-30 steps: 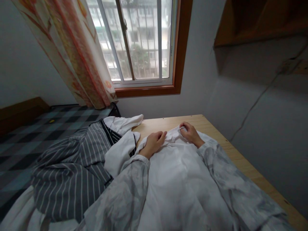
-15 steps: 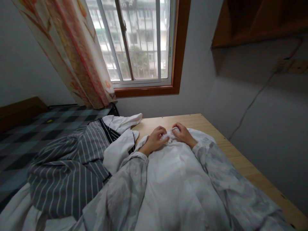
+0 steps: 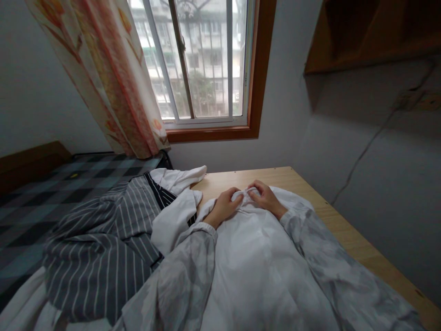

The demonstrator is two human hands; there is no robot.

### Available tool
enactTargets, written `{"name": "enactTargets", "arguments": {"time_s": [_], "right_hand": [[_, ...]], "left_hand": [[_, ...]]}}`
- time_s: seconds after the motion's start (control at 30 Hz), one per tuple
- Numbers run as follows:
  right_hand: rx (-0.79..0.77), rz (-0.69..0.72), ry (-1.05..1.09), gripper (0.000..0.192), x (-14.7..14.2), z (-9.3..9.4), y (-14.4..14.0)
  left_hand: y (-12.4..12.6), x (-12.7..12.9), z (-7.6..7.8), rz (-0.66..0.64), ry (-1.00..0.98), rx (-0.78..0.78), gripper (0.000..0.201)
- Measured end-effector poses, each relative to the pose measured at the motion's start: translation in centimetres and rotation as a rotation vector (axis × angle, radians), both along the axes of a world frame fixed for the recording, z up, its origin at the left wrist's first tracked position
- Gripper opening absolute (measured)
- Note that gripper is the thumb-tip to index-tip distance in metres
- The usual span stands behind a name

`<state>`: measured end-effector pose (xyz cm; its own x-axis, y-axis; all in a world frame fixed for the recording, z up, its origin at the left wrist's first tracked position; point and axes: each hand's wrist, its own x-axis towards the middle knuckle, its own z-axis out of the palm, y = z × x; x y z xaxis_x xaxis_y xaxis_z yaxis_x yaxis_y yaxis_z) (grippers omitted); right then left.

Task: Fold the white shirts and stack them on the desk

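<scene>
A white garment (image 3: 258, 257), loosely spread, covers the middle of the wooden table and runs down toward me; its exact kind is unclear. At its far end my left hand (image 3: 227, 204) pinches the gathered edge between thumb and fingers. Close beside it, my right hand (image 3: 263, 196) has its fingers curled over the same edge, thumb underneath or behind the cloth. A short stretch of bunched white fabric shows between the two hands. Both forearms, in grey patterned sleeves, rest along the garment's sides.
A crumpled grey striped cloth with white parts (image 3: 113, 239) lies to the left, beside a checked bed surface (image 3: 31, 197). The light wooden tabletop (image 3: 344, 234) shows at right. Beyond are a curtain (image 3: 117, 82), a window (image 3: 206, 59) and a wall shelf (image 3: 365, 41).
The fingers of my left hand, more spread before, have closed on the cloth edge. My right hand has bent over the edge a little more. The view has shifted slightly.
</scene>
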<state>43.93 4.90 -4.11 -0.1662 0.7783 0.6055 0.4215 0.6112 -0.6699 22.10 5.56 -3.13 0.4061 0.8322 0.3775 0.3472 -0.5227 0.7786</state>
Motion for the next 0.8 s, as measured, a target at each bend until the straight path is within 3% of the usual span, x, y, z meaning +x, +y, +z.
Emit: {"name": "enactTargets", "arguments": {"time_s": [0.63,0.8], "right_hand": [[-0.074,0.068,-0.009,0.017,-1.09,0.22,-0.36],[-0.077,0.074,0.009,0.016,-1.11,0.19,-0.16]], "left_hand": [[0.06,-0.16,0.48,-0.123,-0.078,-0.111,0.036],[-0.2,-0.22,0.7,-0.102,-0.02,-0.044,0.034]]}}
